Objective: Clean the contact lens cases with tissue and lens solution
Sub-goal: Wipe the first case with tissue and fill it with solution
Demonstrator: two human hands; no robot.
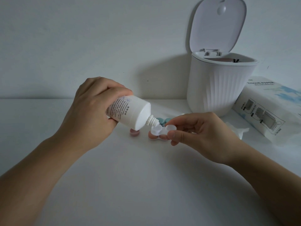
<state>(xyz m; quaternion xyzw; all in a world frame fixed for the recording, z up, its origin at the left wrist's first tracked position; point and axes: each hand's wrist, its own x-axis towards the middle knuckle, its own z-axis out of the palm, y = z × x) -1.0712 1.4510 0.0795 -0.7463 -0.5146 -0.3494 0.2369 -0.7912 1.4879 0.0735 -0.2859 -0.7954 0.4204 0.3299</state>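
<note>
The left hand [91, 108] grips the white solution bottle [128, 112], tilted nozzle-down over one well of the clear lens case [162, 129]. The right hand [200, 131] pinches that case above the white table [130, 185]. Pink cases [134, 132] and teal caps [162, 121] lie beneath. An open-lidded white bin [218, 85] and tissue pack [273, 108] stand right.

White matt plastic solution bottle [130, 111]; clear glossy plastic lens case [160, 130]; ribbed matt white plastic bin [218, 88], upper right.

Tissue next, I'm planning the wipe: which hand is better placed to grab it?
Probably right: the right hand, pinching the lens case, is beside the loose tissue. The left hand grips the solution bottle, farther off.
</note>
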